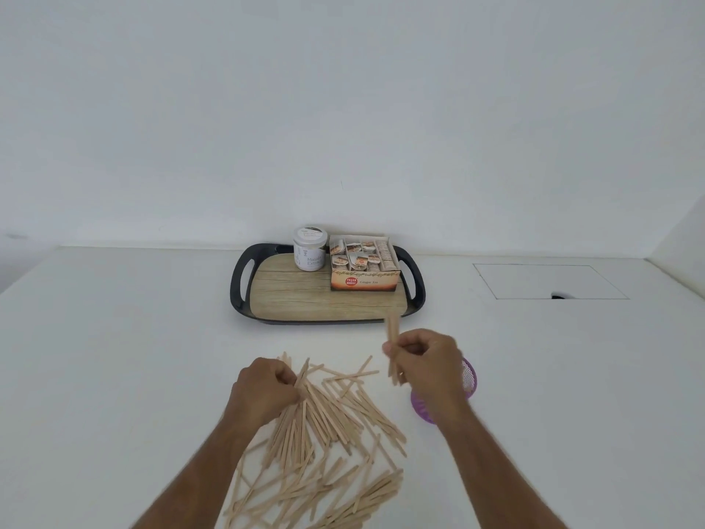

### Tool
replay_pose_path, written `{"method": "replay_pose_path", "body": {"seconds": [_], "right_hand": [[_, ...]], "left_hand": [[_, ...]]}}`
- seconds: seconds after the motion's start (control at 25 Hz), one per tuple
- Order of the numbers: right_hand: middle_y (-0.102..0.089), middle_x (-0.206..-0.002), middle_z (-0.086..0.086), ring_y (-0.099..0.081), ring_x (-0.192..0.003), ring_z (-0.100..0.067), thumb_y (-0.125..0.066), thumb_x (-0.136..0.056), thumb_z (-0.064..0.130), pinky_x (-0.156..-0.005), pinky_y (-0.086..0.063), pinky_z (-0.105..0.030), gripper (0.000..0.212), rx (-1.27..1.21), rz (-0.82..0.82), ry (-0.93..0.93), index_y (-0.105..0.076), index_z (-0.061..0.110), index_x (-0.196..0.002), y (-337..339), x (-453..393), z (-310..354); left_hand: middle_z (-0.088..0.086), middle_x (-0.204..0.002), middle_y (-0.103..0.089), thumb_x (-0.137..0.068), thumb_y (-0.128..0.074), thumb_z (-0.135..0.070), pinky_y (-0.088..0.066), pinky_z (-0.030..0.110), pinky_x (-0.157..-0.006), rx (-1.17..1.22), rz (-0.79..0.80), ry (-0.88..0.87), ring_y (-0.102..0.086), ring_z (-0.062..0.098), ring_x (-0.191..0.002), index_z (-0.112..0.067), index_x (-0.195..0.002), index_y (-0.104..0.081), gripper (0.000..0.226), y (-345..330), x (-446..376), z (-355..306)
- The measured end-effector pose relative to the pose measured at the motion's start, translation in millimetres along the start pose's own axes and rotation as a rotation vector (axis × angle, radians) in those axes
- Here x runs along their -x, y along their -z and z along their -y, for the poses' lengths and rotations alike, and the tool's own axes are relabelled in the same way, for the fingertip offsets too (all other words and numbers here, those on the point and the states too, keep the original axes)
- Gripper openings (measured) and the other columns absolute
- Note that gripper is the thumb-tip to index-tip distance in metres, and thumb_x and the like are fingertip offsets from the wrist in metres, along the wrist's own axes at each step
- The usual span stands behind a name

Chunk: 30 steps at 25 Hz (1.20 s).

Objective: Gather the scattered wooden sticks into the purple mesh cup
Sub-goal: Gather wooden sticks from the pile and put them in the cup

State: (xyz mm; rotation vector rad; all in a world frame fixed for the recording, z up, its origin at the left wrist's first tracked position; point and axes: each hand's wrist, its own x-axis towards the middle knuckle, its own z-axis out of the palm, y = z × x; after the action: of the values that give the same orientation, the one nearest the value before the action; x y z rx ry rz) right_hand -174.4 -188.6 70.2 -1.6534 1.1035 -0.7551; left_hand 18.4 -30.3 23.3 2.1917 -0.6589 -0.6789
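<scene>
Many thin wooden sticks (335,425) lie scattered in a loose pile on the white table in front of me. My left hand (265,387) rests on the pile's upper left edge, fingers pinched on a few sticks there. My right hand (425,360) holds a small upright bundle of sticks (393,337) above the table, just left of the purple mesh cup (467,378). The cup lies behind my right hand and wrist, so only its rim and part of its mesh wall show.
A black tray with a wood-look floor (293,295) stands beyond the pile, carrying a white jar (310,248) and an open box of tea bags (362,267). A rectangular hatch outline (545,280) marks the table at the right. A white wall rises behind.
</scene>
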Motion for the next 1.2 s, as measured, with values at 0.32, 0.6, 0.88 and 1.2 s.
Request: {"method": "replay_pose_path", "body": {"seconds": [0.32, 0.6, 0.88, 1.2], "right_hand": [[-0.071, -0.059, 0.009, -0.069, -0.057, -0.009, -0.085, -0.071, 0.019, -0.064, -0.054, -0.027, 0.015, 0.249, -0.138, -0.029, -0.071, 0.021, -0.067, 71.7, -20.4, -12.2], [-0.074, -0.062, 0.004, -0.074, -0.067, -0.021, -0.079, -0.066, 0.002, -0.062, -0.061, -0.030, 0.016, 0.254, -0.048, -0.136, -0.075, 0.018, -0.068, 87.7, -16.5, -28.3], [-0.073, -0.062, 0.005, -0.073, -0.060, -0.014, -0.080, -0.067, 0.004, -0.058, -0.061, -0.032, 0.017, 0.257, -0.082, -0.133, -0.075, 0.021, -0.065, 100.8, -14.5, -32.4], [-0.071, -0.057, 0.011, -0.068, -0.056, -0.006, -0.074, -0.073, 0.011, -0.053, -0.049, -0.021, 0.015, 0.259, -0.202, -0.105, -0.074, 0.022, -0.063, 101.0, -13.0, -34.2]], "left_hand": [[0.000, -0.071, -0.073, -0.069, -0.088, -0.013, -0.063, 0.034, -0.064, 0.354, 0.077, -0.194, -0.073, 0.018, -0.069, -0.019, -0.072, -0.072, 0.018, -28.2, 3.5, -68.3], [-0.003, -0.075, -0.074, -0.070, -0.086, -0.011, -0.060, 0.035, -0.074, 0.382, 0.075, -0.383, -0.072, 0.016, -0.073, -0.019, -0.069, -0.067, 0.021, -75.4, 6.7, -134.5], [-0.011, -0.069, -0.071, -0.072, -0.085, -0.017, -0.055, 0.019, -0.063, 0.281, 0.042, -0.510, -0.067, 0.005, -0.063, -0.030, -0.068, -0.065, 0.024, -103.5, 14.6, -171.1], [-0.005, -0.073, -0.072, -0.071, -0.085, -0.012, -0.060, 0.028, -0.070, 0.317, 0.095, -0.602, -0.070, 0.011, -0.068, -0.024, -0.072, -0.065, 0.024, -121.8, 24.4, -186.0]]}}
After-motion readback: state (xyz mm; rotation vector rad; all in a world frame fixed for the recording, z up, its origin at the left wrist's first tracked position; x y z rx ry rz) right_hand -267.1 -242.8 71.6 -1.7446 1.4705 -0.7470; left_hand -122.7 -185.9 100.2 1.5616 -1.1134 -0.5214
